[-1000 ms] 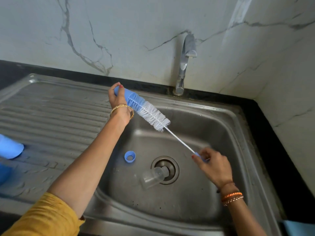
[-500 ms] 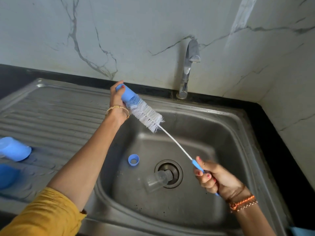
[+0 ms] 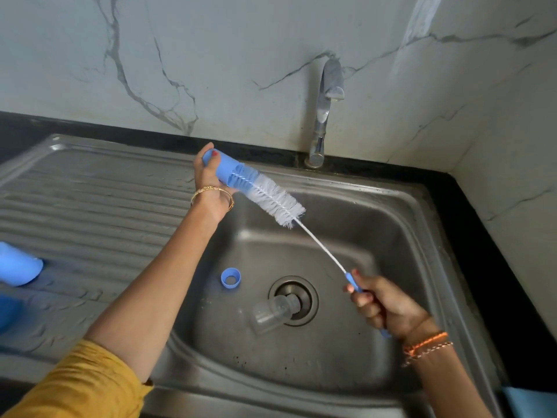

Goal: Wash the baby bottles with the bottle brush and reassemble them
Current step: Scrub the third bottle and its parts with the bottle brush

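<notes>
Over the back left part of the sink [image 3: 376,188]: left hand [image 3: 211,179] wrapped around a blue bottle [image 3: 229,173], held tilted above the rim between basin and drainboard [image 3: 90,206], open mouth pointing down and right. Bottle brush [image 3: 272,200] with the far end of its white bristles pushed into the bottle's mouth, blue bristle tuft visible through the wall, the rest of the bristles outside. Thin white wire stem running down and right across the basin to a blue handle, clenched in the right hand [image 3: 382,306] near the basin's right side, handle end poking out below the wrist.

On the basin floor: a small blue ring [image 3: 230,278] left of the drain [image 3: 294,300], lying flat, apart from it. A clear bottle part [image 3: 271,315] on its side, one end resting over the drain's left edge.

At the drainboard's left edge: a blue piece [image 3: 18,268] lying on its side, cut off by the frame; more blue below it, too blurred to name.

Tap [image 3: 327,110] at the sink's back edge, against the marble wall. Gold bangle [image 3: 211,191] on the left wrist, orange thread bands [image 3: 425,345] on the right, mustard sleeve [image 3: 75,384] at the lower left.
</notes>
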A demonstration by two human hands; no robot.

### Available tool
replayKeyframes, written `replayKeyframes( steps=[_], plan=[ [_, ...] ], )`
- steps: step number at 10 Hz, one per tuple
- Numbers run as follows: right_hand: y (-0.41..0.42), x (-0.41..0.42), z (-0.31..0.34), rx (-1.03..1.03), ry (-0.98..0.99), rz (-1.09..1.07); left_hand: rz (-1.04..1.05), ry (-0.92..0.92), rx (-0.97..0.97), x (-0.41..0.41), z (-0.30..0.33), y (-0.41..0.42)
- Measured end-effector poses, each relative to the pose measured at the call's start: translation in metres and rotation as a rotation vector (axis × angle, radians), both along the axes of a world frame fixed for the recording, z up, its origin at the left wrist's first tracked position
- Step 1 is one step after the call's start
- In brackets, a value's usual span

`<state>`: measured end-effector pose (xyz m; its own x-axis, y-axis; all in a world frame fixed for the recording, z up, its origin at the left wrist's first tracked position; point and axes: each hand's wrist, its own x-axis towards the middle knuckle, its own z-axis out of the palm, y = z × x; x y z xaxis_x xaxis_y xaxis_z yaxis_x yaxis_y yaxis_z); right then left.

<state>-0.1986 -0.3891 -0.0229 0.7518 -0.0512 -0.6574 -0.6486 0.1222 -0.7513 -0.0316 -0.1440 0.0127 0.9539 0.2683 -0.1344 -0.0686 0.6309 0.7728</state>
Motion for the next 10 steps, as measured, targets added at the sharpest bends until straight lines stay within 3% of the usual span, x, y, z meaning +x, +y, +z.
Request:
replayKeyframes(
  steps=[1,2,3,4,5,6,7,8,9,10],
  plan=[
    [-0.002,0.002,-0.004,0.051,-0.050,0.048,0.006,-0.073,-0.049,0.008,0.010,0.007],
    [0.000,0.000,-0.017,-0.750,-0.560,0.116,0.067,-0.004,0.080,0.012,0.012,0.008],
    [-0.001,-0.003,-0.025,-1.445,-0.792,0.047,0.090,0.068,0.106,0.009,0.003,0.001],
    [0.003,-0.005,-0.012,-0.696,-0.436,0.196,0.062,0.039,0.162,0.008,-0.005,0.000],
    [0.004,-0.006,0.002,0.373,0.050,0.347,-0.042,-0.060,0.056,0.006,-0.004,0.008],
    [0.007,-0.003,0.003,0.229,-0.050,0.301,-0.097,-0.080,-0.025,0.005,-0.009,0.023],
    [0.008,-0.003,-0.007,-0.289,-0.444,0.233,-0.054,0.018,0.040,0.006,-0.020,0.026],
    [0.007,-0.004,-0.026,-1.262,-0.855,0.136,-0.010,0.103,0.061,0.003,-0.028,0.018],
    [0.010,-0.006,-0.018,-1.311,-0.782,-0.042,-0.008,0.117,0.031,0.000,-0.033,0.009],
    [0.014,-0.003,-0.015,-0.724,-0.447,-0.020,-0.030,0.064,-0.052,-0.003,-0.032,0.003]
  ],
)
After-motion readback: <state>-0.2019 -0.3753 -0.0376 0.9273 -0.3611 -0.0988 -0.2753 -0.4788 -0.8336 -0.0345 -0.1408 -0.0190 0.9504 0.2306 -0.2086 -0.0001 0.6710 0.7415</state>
